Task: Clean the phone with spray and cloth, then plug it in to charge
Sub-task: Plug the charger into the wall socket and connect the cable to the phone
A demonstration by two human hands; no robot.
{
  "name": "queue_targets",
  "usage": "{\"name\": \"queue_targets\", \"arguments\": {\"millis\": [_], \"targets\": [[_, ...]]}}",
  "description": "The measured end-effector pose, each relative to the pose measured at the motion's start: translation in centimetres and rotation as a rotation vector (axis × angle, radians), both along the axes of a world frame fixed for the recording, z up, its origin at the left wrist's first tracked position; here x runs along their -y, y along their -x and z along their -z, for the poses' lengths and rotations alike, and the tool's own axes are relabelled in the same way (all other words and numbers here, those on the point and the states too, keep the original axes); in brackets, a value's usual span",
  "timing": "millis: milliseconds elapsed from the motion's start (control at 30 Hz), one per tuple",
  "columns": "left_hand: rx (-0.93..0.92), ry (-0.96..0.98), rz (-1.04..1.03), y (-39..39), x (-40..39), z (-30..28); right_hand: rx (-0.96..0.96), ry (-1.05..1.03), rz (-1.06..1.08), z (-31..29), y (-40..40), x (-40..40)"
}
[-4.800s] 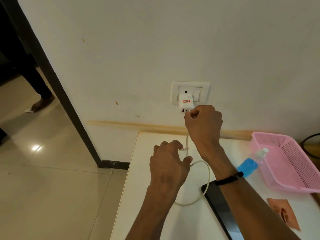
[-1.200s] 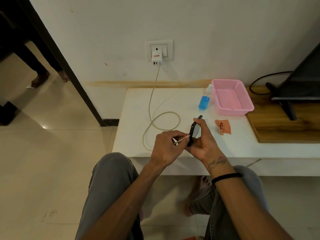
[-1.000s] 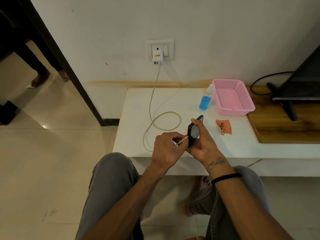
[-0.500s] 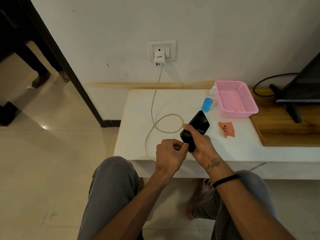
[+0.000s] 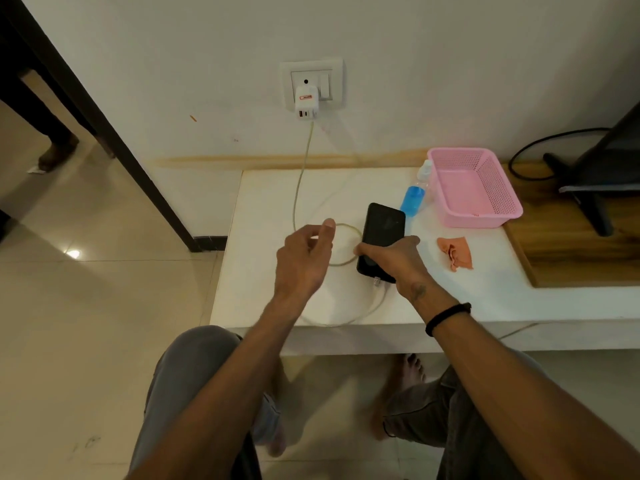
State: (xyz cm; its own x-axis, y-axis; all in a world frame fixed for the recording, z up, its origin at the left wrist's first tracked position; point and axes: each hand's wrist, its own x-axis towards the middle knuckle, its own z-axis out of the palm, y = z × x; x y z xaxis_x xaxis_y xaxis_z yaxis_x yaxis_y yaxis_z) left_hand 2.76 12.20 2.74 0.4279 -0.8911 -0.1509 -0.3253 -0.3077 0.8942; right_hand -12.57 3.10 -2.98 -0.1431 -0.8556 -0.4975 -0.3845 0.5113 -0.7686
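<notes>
Head view, pink basket [image 5: 450,216] (contents unclear), right hand [image 5: 398,259] gripping phone [image 5: 382,233], left hand [image 5: 304,261] loose.

Light: dim, warm, even.
Glare: a lamp is reflecting on the floor tile [image 5: 73,253].
Edges: wide-angle bending.
Blur: the feet are smearing.

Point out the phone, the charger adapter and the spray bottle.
phone [image 5: 382,230]: head view, on its dark upper face.
charger adapter [image 5: 305,102]: head view, on its white body.
spray bottle [image 5: 412,199]: head view, on its blue body.

White table [image 5: 263,202], phone [image 5: 382,233], cable [image 5: 346,320], spray bottle [image 5: 414,199], cloth [image 5: 455,252], pink basket [image 5: 502,220]
</notes>
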Motion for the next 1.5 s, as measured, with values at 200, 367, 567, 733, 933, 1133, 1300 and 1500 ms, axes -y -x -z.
{"name": "queue_targets", "arguments": {"millis": [200, 367, 567, 733, 933, 1133, 1300, 1500], "targets": [[0.205, -0.099, 0.174, 0.1, 3.1, 0.7, -0.243, 0.045, -0.124, 1.3, -0.9, 1.4], [0.645, -0.199, 0.412, 0.8, 3.4, 2.2, -0.321, 0.053, -0.164, 1.6, -0.5, 1.7], [0.748, -0.373, 0.604, 0.6, 3.3, 3.5, -0.380, 0.041, -0.193, 1.5, 0.1, 1.6], [0.847, -0.430, 0.648, 0.9, 3.3, 3.4, -0.420, 0.029, -0.229, 1.3, -0.5, 1.2], [0.871, -0.531, 0.559, 0.2, 3.4, 3.4, -0.440, 0.040, -0.242, 1.5, -0.7, 1.2], [0.873, -0.553, 0.482, 0.0, 3.5, 3.5, -0.537, 0.036, -0.252, 1.7, -1.1, 1.0], [0.855, -0.567, 0.438, 0.1, 3.5, 3.7, -0.575, 0.042, -0.251, 1.7, -0.9, 1.1], [0.828, -0.582, 0.390, -0.2, 3.4, 3.5, -0.638, 0.039, -0.255, 1.6, -1.3, 0.6]]}}
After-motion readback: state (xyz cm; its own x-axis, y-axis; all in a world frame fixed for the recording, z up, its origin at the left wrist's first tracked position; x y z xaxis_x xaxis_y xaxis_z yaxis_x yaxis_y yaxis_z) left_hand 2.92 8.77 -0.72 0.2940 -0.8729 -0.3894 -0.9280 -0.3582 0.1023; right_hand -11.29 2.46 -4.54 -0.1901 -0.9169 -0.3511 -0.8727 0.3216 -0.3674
